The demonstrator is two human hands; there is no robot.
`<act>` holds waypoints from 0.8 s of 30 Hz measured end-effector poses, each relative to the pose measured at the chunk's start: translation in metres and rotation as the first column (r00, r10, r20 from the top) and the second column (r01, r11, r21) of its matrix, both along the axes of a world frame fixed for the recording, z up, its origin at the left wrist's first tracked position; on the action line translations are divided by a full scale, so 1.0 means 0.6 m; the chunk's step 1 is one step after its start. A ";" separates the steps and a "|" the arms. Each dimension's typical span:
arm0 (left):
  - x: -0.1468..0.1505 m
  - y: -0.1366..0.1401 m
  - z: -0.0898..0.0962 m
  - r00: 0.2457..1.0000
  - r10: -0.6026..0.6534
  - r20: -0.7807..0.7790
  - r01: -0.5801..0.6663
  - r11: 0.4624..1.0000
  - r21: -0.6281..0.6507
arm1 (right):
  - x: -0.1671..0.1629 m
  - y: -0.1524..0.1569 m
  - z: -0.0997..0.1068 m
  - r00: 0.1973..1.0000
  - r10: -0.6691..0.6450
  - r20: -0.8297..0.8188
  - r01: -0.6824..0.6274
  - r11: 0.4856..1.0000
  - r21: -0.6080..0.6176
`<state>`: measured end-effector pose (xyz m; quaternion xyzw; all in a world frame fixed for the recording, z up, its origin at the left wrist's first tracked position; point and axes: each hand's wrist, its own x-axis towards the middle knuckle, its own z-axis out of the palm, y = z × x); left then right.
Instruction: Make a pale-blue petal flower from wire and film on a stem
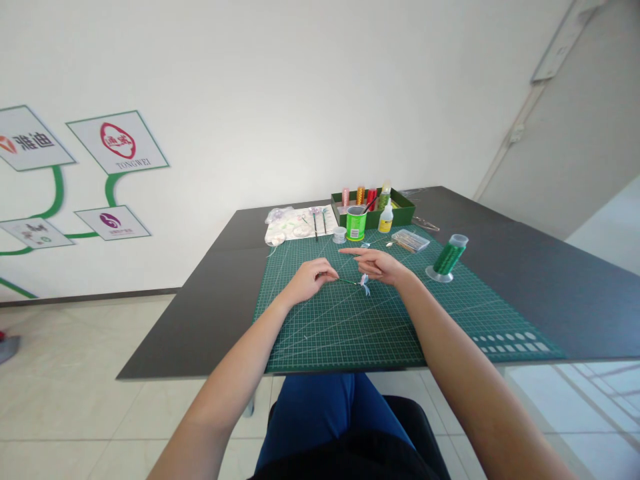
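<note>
Over the worktop's [210, 313] green cutting mat [345, 333], a pale-blue flower [365, 285], seemingly part-assembled with its petals attached, is pinched stem-end in closed fingers of the left hand [311, 279]; the half-curled right hand's [383, 265] hold cannot be told.

On a white wall [300, 100], white signs [118, 157] are hanging at the left, with green bands [59, 190] running among them. At the far side of a dark table [215, 273], a green box [403, 216] is holding thread spools [371, 199], while a bright green can [355, 228] and a yellow-labelled bottle [385, 219] are standing just in front. A clear case [415, 241] is lying between the bottle and a green spool [450, 256]
</note>
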<state>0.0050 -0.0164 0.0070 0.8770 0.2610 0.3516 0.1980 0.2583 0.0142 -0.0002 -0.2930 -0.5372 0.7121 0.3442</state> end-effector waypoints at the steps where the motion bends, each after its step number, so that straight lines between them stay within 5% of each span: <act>1: 0.000 0.000 0.001 1.000 -0.001 0.010 0.001 1.000 -0.008 | 0.000 0.000 -0.001 1.000 -0.001 0.004 0.001 1.000 -0.001; 24: 0.000 0.000 0.001 0.997 0.010 0.076 -0.005 0.998 -0.067 | -0.008 -0.002 -0.006 0.996 0.027 0.089 -0.026 1.000 -0.011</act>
